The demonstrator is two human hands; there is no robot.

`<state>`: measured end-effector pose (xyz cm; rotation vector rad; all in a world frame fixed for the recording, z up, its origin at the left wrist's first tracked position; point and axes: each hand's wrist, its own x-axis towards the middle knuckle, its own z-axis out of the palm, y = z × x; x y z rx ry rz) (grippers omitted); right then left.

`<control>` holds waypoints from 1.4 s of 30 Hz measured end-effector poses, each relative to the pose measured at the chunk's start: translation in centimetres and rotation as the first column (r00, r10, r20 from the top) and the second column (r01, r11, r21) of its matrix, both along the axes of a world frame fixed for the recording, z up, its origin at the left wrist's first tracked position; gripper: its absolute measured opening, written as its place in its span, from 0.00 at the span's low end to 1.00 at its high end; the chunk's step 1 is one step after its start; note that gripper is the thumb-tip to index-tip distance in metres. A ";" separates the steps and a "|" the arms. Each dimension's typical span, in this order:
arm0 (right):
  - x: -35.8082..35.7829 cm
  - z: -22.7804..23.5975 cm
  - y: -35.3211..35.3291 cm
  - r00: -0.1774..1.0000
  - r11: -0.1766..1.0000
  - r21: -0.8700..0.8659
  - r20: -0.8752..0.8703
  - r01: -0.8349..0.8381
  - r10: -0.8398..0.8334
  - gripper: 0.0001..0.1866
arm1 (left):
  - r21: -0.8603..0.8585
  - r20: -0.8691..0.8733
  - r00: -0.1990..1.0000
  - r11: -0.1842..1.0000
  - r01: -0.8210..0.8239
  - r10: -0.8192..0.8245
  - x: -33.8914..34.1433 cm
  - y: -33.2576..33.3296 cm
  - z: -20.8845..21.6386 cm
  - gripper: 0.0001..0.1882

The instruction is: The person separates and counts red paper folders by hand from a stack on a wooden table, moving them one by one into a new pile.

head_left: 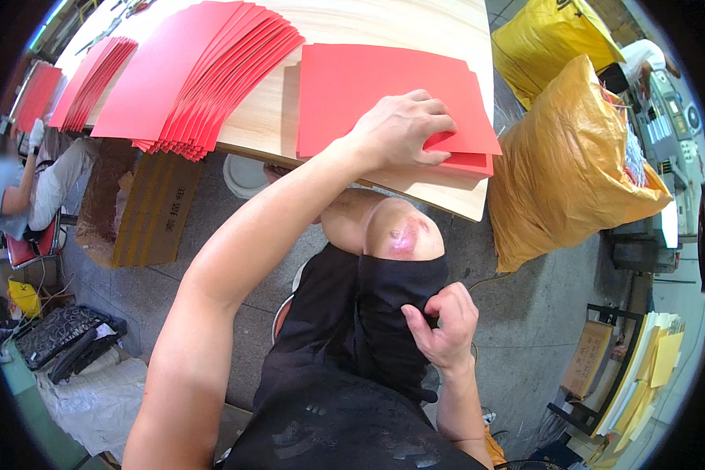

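Observation:
My left hand [407, 129] reaches over a neat stack of large red paper sheets [368, 86] at the table's near right. Its fingers are curled, with the thumb at the near edge, and the top sheet seems gripped between them. That sheet juts out slightly past the right side of the stack. My right hand [448, 327] is in front of my black shorts [392, 298], just below my bare knee. Its fingers curl in loosely and the thumb points left; nothing shows in them.
Left on the table [384, 23] lie fanned red folded sheets [188, 78] and a smaller red pile [94, 82]. A full orange sack [572, 168] stands by the right edge, a yellow bag [552, 43] behind it. A cardboard box [153, 207] is below. A person [23, 188] sits far left.

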<state>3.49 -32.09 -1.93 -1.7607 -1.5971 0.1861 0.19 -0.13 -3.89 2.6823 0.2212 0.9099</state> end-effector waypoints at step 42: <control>-1.4 2.4 4.3 0.962 0.998 -0.036 0.271 0.050 -0.038 0.23 | -0.037 0.002 1.000 0.999 0.012 -0.012 0.1 0.0 0.1 0.21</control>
